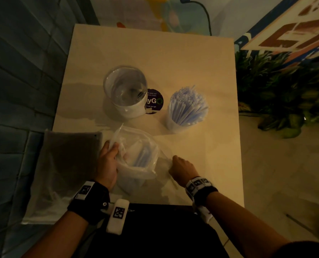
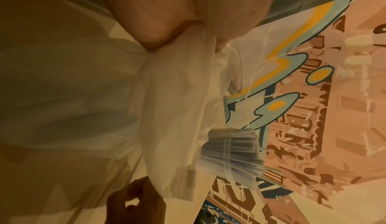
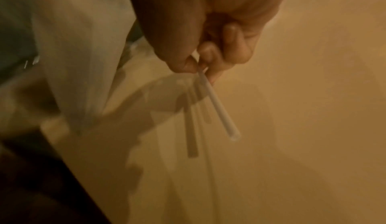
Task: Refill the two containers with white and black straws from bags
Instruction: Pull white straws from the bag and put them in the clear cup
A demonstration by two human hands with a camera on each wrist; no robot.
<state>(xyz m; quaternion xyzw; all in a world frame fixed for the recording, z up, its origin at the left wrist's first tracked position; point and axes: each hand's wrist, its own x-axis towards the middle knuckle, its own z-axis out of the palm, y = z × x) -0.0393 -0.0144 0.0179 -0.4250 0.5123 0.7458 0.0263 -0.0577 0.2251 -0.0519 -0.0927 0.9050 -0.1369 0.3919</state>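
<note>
Left hand (image 1: 108,161) grips the soft bag (image 1: 136,164) by its crumpled rim, near me on the table (image 1: 192,62); I think it slips easily. Right hand (image 1: 181,167) pinches one light, stiff straw (image 3: 217,105) at its end.

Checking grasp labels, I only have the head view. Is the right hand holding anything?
Observer: Yes. In the right wrist view the right hand pinches a single white straw between thumb and fingers.
Operator: Straw touching the table?
Observer: Can't tell; its free end points down over the table, shadow close beneath.
Operator: Left hand?
Observer: The left hand grips the bunched plastic bag.
Operator: Anything visible past the bag?
Observer: The container of white straws, seen through the bag's clear edge.
</note>
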